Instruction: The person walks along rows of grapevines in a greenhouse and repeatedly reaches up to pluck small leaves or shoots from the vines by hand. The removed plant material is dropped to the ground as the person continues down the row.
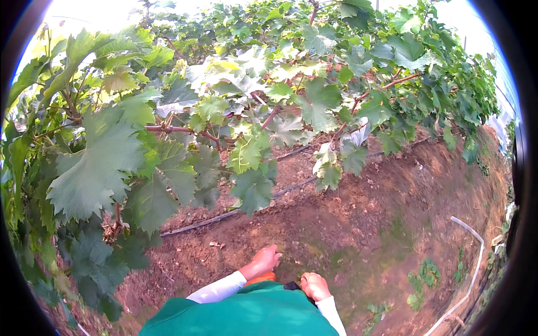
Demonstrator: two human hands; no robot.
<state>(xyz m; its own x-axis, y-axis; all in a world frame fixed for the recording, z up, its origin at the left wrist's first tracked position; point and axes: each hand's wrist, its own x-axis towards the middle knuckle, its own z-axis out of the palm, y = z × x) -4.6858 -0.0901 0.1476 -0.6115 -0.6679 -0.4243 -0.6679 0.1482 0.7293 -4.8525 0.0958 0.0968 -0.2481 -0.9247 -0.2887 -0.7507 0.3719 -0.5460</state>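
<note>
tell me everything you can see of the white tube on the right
A long, thin white tube, seemingly plastic, lies on the reddish-brown soil to the right of the person's bare right hand, which does not touch it. From its far end it slants right, bends, then runs toward the lower edge and out of the picture; the fisheye view may exaggerate its curve.

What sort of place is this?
Probably a vineyard, perhaps under cover. Broad, lobed, grape-like leaves grow on reddish-brown canes, and a dark hose-like line runs along the brown soil below.
</note>
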